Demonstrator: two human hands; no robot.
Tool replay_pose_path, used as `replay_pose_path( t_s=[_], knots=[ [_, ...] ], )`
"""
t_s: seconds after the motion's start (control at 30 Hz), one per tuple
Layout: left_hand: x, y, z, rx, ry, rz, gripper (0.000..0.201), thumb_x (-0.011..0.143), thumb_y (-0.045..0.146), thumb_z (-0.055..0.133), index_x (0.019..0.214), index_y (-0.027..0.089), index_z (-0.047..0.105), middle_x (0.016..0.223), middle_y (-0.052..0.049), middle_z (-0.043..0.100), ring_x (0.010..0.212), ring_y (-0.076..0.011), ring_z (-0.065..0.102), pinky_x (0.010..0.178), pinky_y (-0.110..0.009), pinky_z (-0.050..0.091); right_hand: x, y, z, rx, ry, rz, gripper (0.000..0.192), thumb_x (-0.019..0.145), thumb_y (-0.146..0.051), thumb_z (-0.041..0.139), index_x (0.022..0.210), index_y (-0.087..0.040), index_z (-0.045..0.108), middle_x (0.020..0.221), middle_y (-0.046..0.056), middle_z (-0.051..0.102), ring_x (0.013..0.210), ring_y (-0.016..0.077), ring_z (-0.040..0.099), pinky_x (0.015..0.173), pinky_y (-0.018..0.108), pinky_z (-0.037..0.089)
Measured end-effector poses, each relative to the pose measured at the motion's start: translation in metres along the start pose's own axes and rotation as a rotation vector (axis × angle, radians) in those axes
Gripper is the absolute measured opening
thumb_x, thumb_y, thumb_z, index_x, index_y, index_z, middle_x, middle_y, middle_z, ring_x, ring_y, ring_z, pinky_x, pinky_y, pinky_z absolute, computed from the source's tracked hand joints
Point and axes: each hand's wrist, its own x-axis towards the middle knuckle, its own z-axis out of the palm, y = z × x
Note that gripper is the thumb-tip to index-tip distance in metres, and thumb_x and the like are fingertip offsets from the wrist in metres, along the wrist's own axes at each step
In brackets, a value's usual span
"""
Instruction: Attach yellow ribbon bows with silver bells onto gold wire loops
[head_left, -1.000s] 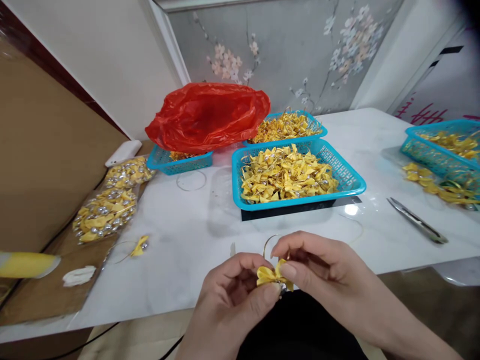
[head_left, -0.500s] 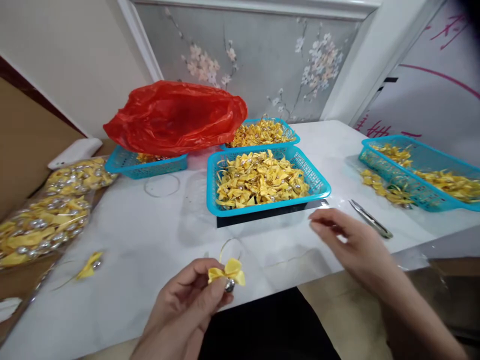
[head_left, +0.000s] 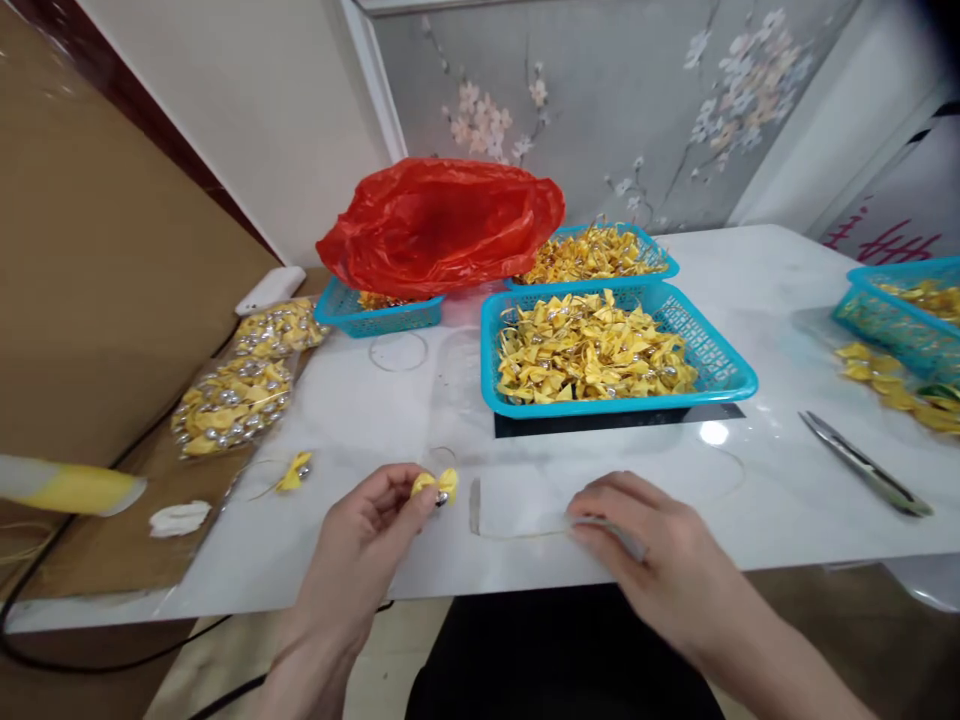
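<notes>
My left hand (head_left: 360,545) pinches a small yellow ribbon bow (head_left: 436,485) with a silver bell, held just above the white table (head_left: 360,420) near its front edge. My right hand (head_left: 645,550) lies palm down on the table to the right, fingertips on a thin gold cord (head_left: 517,532) that runs toward a small clear strip (head_left: 474,505). Behind both hands stands a blue basket (head_left: 731,375) heaped with yellow bows.
A red plastic bag (head_left: 442,225) covers another blue basket (head_left: 375,312) at the back; a third (head_left: 660,260) sits behind the middle one, a fourth (head_left: 885,320) at far right. Metal tweezers (head_left: 862,465) lie right. Clear bags of bows (head_left: 232,405) and one loose bow (head_left: 296,472) lie left.
My right hand let go of the bow, swung out to the right, then came down onto the cord. My left hand kept the bow and moved it left.
</notes>
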Motion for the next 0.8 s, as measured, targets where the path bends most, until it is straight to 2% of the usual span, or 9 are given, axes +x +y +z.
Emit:
replay_pose_path(
  t_s=[0.13,0.27,0.4,0.53,0.6,0.63,0.73,0.8],
  knots=[
    [0.003,-0.007,-0.001,0.104,-0.045,0.030,0.027,0.079,0.040,0.070,0.093,0.018,0.066,0.083,-0.003,0.071,0.079,-0.0174,0.064,0.072,-0.026,0.049,0.008,-0.014,0.035,-0.025,-0.034,-0.069,0.014,0.090,-0.008,0.058,0.095,-0.020,0.064,0.093,0.003,0.062,0.087,0.0218,0.054,0.077,0.038,0.044],
    [0.004,-0.010,-0.001,0.227,0.007,0.048,0.021,0.082,0.037,0.065,0.094,0.019,0.067,0.079,-0.001,0.070,0.071,-0.0185,0.064,0.068,-0.030,0.047,0.013,-0.015,0.051,-0.050,-0.035,-0.068,0.014,0.090,-0.005,0.059,0.086,-0.018,0.063,0.086,0.003,0.060,0.082,0.0220,0.050,0.073,0.038,0.038],
    [0.003,-0.015,0.000,0.270,0.085,0.068,0.031,0.081,0.037,0.065,0.107,0.019,0.065,0.092,-0.003,0.068,0.062,-0.0159,0.062,0.062,-0.030,0.046,0.014,-0.014,0.053,-0.008,-0.051,-0.071,0.019,0.093,-0.006,0.053,0.079,-0.017,0.058,0.083,0.002,0.059,0.080,0.0212,0.048,0.071,0.037,0.034],
    [-0.009,-0.012,0.000,0.247,0.206,0.132,0.035,0.083,0.040,0.063,0.113,0.021,0.062,0.110,-0.006,0.064,0.064,-0.0127,0.058,0.058,-0.027,0.044,0.014,-0.018,0.043,0.132,-0.090,-0.020,0.017,0.096,-0.008,0.047,0.083,-0.019,0.052,0.086,-0.001,0.059,0.081,0.0163,0.053,0.074,0.032,0.042],
    [-0.021,-0.005,0.002,0.201,0.217,0.170,0.031,0.087,0.042,0.059,0.111,0.023,0.064,0.101,-0.004,0.065,0.068,-0.0132,0.057,0.058,-0.025,0.042,0.015,-0.023,0.033,0.226,-0.149,0.034,0.016,0.097,-0.010,0.046,0.086,-0.020,0.051,0.084,-0.003,0.059,0.077,0.0117,0.055,0.070,0.024,0.044],
    [-0.028,0.000,0.003,0.153,0.156,0.155,0.030,0.090,0.043,0.057,0.112,0.024,0.065,0.088,-0.002,0.065,0.067,-0.0133,0.056,0.056,-0.024,0.040,0.016,-0.027,0.028,0.285,-0.187,0.075,0.016,0.097,-0.012,0.046,0.086,-0.021,0.052,0.083,-0.004,0.058,0.075,0.0101,0.055,0.067,0.021,0.044],
    [-0.044,0.012,0.008,-0.070,-0.227,-0.009,0.037,0.095,0.051,0.049,0.112,0.024,0.067,0.059,0.002,0.057,0.053,-0.0111,0.047,0.050,-0.022,0.033,0.018,-0.038,0.012,0.459,-0.287,0.183,0.017,0.098,-0.020,0.047,0.082,-0.021,0.052,0.079,-0.004,0.055,0.071,0.0090,0.051,0.065,0.018,0.042],
    [-0.049,0.016,0.012,-0.237,-0.411,-0.087,0.040,0.096,0.054,0.047,0.109,0.024,0.069,0.063,0.001,0.061,0.049,-0.0084,0.044,0.045,-0.020,0.029,0.018,-0.043,0.005,0.512,-0.310,0.187,0.018,0.099,-0.024,0.048,0.082,-0.020,0.052,0.079,-0.004,0.054,0.071,0.0087,0.049,0.064,0.017,0.041]
  ],
)
